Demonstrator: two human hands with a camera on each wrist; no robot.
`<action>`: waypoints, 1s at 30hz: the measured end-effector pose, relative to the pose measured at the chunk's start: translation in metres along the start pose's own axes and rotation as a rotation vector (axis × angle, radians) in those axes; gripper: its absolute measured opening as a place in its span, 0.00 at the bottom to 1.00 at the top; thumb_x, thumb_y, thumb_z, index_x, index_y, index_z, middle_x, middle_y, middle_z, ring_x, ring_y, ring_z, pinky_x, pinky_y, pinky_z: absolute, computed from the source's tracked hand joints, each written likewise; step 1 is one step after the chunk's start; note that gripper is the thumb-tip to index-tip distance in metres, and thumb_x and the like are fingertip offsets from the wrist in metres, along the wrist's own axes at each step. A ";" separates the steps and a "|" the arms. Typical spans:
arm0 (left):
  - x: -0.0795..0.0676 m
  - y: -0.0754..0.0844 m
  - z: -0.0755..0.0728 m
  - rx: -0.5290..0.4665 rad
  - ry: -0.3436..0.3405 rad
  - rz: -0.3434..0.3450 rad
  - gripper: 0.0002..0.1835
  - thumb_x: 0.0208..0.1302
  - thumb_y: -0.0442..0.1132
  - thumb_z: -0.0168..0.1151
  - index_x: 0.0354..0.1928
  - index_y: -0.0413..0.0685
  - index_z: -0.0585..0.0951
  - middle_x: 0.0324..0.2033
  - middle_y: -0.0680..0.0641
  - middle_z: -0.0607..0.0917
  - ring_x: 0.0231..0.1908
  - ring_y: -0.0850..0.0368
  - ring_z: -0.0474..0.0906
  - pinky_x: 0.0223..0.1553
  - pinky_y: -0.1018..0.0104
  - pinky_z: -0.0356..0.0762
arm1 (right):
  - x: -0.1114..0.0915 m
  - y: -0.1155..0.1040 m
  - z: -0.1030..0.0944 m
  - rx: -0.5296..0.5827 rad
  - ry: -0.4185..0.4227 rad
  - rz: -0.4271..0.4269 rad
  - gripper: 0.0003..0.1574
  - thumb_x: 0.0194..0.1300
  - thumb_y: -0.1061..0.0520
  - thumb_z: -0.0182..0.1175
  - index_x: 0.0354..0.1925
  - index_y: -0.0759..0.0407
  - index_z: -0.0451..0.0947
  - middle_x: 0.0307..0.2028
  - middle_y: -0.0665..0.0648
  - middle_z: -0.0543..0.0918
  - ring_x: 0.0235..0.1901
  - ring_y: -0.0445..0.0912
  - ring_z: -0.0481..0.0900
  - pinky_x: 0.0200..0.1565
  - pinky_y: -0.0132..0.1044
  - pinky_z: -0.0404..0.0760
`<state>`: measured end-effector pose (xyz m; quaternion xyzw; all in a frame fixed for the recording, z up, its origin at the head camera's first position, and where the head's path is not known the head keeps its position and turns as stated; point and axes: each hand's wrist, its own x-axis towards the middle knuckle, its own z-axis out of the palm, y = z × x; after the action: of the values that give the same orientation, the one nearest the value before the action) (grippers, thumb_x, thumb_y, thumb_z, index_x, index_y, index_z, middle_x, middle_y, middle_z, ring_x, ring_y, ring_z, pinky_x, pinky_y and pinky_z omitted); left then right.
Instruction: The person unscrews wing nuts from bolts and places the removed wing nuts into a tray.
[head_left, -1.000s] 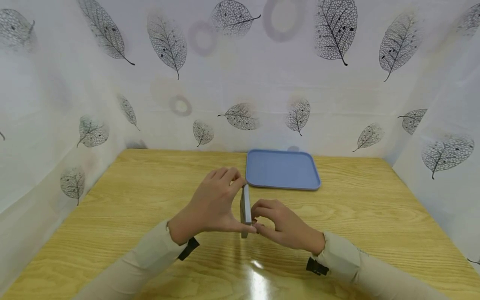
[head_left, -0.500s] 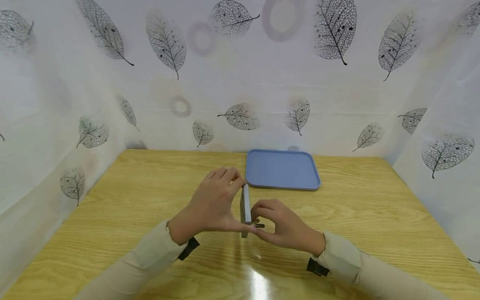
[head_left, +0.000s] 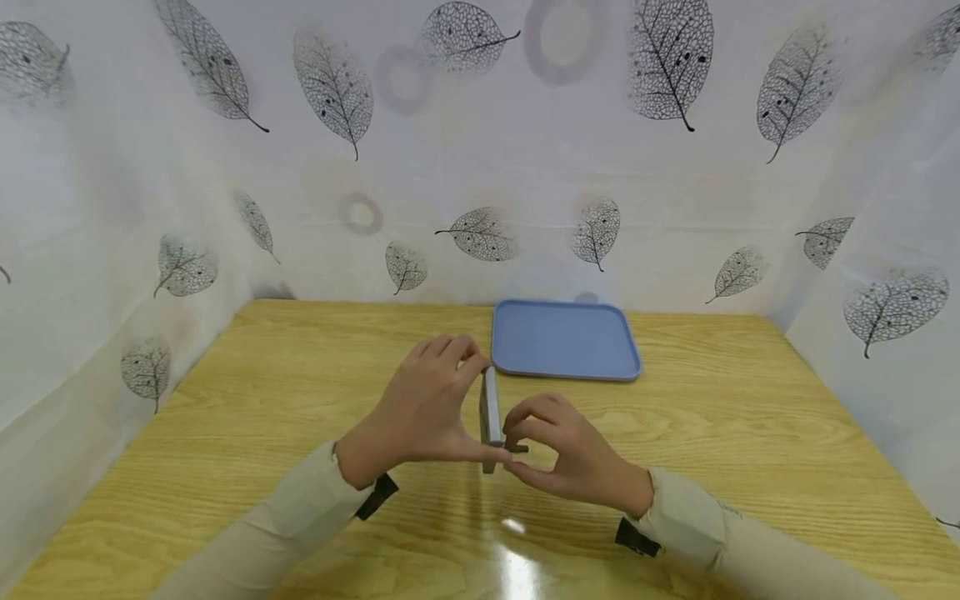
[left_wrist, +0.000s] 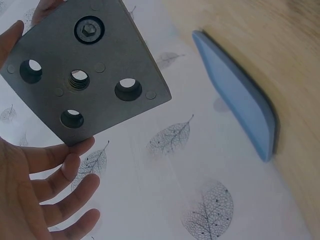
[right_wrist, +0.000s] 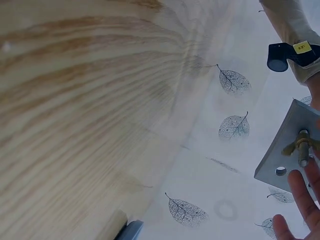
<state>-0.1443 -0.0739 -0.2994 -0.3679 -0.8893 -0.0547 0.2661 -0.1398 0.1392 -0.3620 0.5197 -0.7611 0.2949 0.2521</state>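
Note:
My left hand point(head_left: 431, 400) holds a thick square metal plate point(head_left: 491, 408) on edge, thumb and fingers at opposite edges. In the left wrist view, the plate's face has several holes and a hex-socket bolt head point(left_wrist: 88, 30) sunk in one of them. On the other face, the bolt's threaded end point(right_wrist: 303, 157) sticks out, with a brass-coloured wing nut point(right_wrist: 289, 149) on it close to the plate. My right hand point(head_left: 573, 450) has its curled fingers and thumb around the wing nut, the thumb tip near my left thumb. Its fingertips partly hide the nut in the head view.
A blue tray point(head_left: 566, 372) lies at the back of the wooden table point(head_left: 322, 358), beyond the plate. Leaf-patterned curtains point(head_left: 480, 167) stand behind the table and along both sides. Black camera straps point(head_left: 637, 536) sit at the cuffs.
The right fingers have shifted around the wing nut, and the dark bolt end, covered a second ago, shows between them. The left hand and plate stay almost in place.

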 end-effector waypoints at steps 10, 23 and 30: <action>0.000 0.000 0.002 -0.015 0.009 -0.002 0.48 0.24 0.82 0.62 0.40 0.48 0.79 0.36 0.52 0.73 0.39 0.54 0.72 0.46 0.59 0.73 | 0.001 -0.001 0.000 0.030 0.003 0.029 0.13 0.69 0.47 0.51 0.33 0.52 0.77 0.39 0.51 0.78 0.42 0.44 0.75 0.47 0.40 0.74; -0.001 0.001 0.002 -0.022 -0.006 0.003 0.49 0.24 0.82 0.62 0.42 0.48 0.79 0.36 0.52 0.73 0.40 0.56 0.72 0.46 0.60 0.73 | 0.000 0.001 -0.001 0.040 -0.255 0.208 0.08 0.66 0.52 0.57 0.40 0.52 0.79 0.45 0.50 0.78 0.45 0.42 0.76 0.48 0.42 0.75; 0.000 0.000 0.004 -0.018 0.007 0.010 0.50 0.23 0.82 0.62 0.42 0.48 0.79 0.36 0.52 0.74 0.39 0.56 0.71 0.45 0.60 0.73 | 0.002 0.002 0.000 -0.005 -0.201 0.174 0.13 0.67 0.44 0.55 0.36 0.51 0.79 0.40 0.48 0.79 0.42 0.41 0.76 0.46 0.41 0.75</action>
<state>-0.1463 -0.0730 -0.3028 -0.3746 -0.8859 -0.0627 0.2663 -0.1421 0.1385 -0.3615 0.4780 -0.8255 0.2602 0.1495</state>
